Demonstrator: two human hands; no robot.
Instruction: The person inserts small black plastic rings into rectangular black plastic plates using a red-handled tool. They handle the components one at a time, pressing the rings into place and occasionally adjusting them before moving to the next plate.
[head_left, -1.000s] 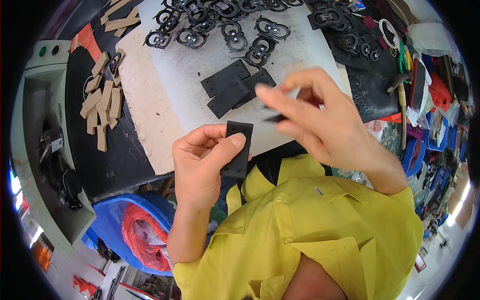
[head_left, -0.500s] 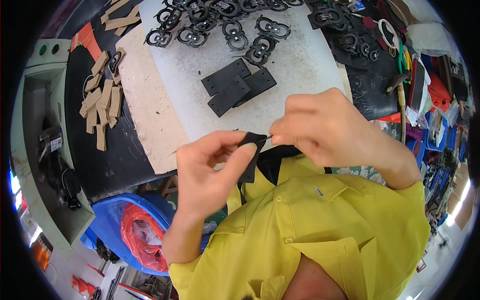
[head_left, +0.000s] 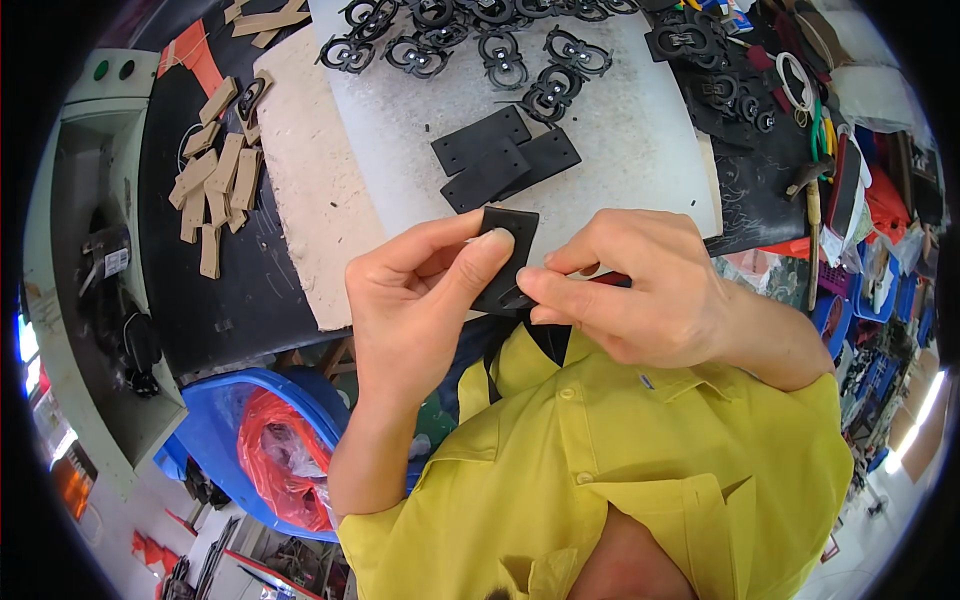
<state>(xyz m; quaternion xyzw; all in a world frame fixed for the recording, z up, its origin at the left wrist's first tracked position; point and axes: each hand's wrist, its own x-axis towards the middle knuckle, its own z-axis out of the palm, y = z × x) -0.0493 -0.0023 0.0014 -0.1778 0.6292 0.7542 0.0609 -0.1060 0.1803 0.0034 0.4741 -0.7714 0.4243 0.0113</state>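
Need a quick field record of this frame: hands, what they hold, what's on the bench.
left hand: left hand pinches a small black rectangular piece, thumb on its face
right hand: right hand grips the same piece at its lower edge
bench top: white board with stacked black rectangles
cut shapes: black looped pieces along the far edge
left side: tan strips on a dark mat
below bench: blue bin with red bag
clothing: yellow shirt
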